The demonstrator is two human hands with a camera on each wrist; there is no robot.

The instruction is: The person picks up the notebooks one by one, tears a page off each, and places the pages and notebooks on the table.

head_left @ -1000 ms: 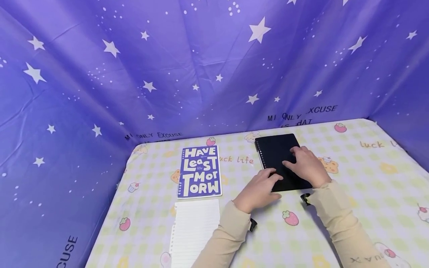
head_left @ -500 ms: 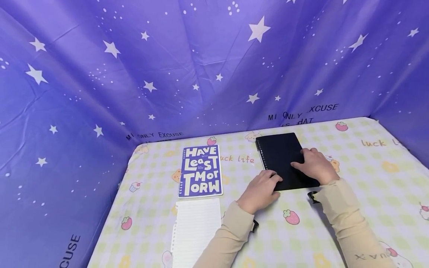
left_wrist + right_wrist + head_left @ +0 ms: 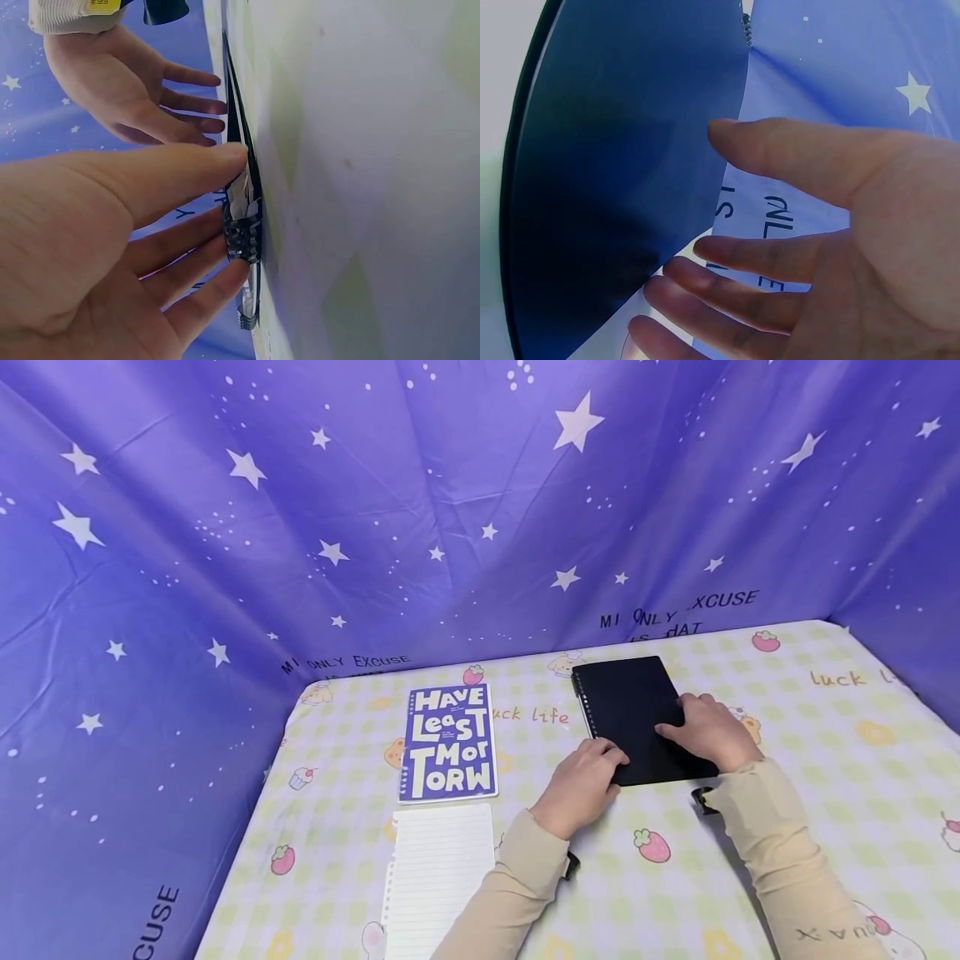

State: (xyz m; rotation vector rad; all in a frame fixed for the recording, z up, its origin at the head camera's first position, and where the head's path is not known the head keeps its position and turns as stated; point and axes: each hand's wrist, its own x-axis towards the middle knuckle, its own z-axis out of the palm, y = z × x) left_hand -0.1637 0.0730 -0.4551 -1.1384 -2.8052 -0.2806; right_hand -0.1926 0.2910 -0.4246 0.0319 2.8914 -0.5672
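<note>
A black spiral notebook (image 3: 626, 714) lies closed at the right of the table, its ring binding along the left side. At its lower left corner my left hand (image 3: 581, 781) touches it. In the left wrist view, the left thumb rests at the notebook's edge, and the fairly straight fingers (image 3: 214, 296) lie by the black binding (image 3: 244, 240). Along the right edge is my right hand (image 3: 712, 735), its thumb over the cover. The right wrist view has the right fingers (image 3: 735, 296) spread and fairly straight beside the dark cover (image 3: 630, 150).
A purple notebook (image 3: 450, 747) with white lettering lies left of the hands. Below it is a loose lined sheet (image 3: 438, 868) with a torn, holed edge, partly under the left sleeve. A checked cloth (image 3: 645, 893) covers the table; a purple starry curtain (image 3: 480, 593) hangs behind.
Over the last second my right hand has slid right, from over the cover to the black notebook's right edge. My left hand has barely moved at the lower left corner.
</note>
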